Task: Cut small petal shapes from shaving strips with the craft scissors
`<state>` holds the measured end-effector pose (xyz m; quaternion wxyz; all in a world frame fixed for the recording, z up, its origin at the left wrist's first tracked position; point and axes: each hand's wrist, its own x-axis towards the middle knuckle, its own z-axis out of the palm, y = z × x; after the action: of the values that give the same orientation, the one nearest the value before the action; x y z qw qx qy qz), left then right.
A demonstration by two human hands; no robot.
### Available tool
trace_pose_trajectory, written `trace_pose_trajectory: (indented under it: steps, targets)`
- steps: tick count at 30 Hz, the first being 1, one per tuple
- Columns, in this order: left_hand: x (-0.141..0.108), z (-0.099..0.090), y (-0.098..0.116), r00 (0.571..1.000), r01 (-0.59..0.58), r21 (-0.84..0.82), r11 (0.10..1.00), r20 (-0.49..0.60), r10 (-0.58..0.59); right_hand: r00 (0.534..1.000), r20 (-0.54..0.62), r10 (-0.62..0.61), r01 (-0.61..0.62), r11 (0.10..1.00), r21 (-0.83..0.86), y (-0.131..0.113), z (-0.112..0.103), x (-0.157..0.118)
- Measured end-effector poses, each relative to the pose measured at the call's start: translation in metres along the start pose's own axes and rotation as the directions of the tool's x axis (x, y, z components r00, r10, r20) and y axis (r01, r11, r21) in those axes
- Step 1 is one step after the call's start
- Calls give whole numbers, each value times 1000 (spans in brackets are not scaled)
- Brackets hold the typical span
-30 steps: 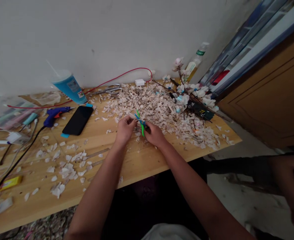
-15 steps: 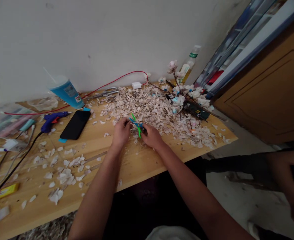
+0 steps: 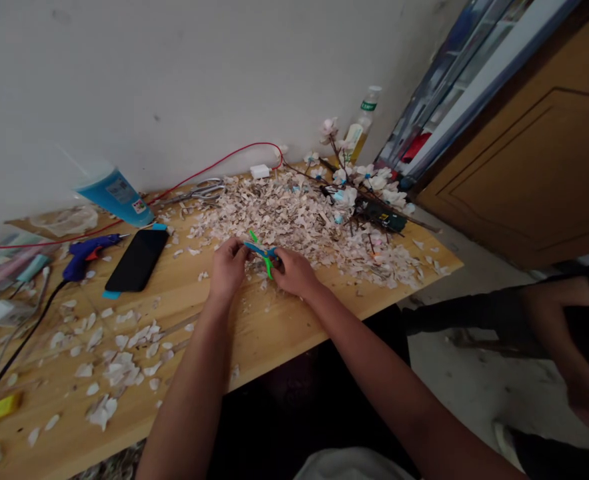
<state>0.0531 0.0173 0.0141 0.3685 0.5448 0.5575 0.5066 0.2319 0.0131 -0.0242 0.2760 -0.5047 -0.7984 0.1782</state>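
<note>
My right hand (image 3: 293,270) grips a pair of blue and green scissors (image 3: 261,251), the blades spread and pointing left. Close to the blade tips, my left hand (image 3: 228,265) is closed in a pinch; whatever lies between its fingers is too small to make out. Both hands are over the near edge of a wide heap of pale dried petals (image 3: 284,213) on the wooden table (image 3: 269,333).
Flowering branches (image 3: 347,180) and a bottle (image 3: 361,127) stand at the back right. To the left are a phone (image 3: 137,260), a blue glue gun (image 3: 87,257), a blue cup (image 3: 117,197) and loose petals (image 3: 121,370). A person's arm (image 3: 559,327) shows at right.
The view has swung slightly, so the whole scene sits further left. The scissors are still in my right hand, their blue blade now lying flatter; my left hand stays pinched beside the tips.
</note>
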Motion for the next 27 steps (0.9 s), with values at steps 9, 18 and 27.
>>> trace_pose_trajectory:
  steps: [9, 18, 27]
  targets:
    - [1, 1, -15, 999, -48, 30, 998, 17, 48, 1000, 2, 0, 0, 1000, -26, 2, 2, 0]
    - [0, 3, -18, 997, -80, 172, 982, 7, 80, 1000, -2, -13, 13, 999, -40, 2, 3, 0]
    - [-2, 3, -11, 998, -57, 223, 973, 27, 52, 1000, 3, 2, -2, 1000, -6, -1, 0, -1]
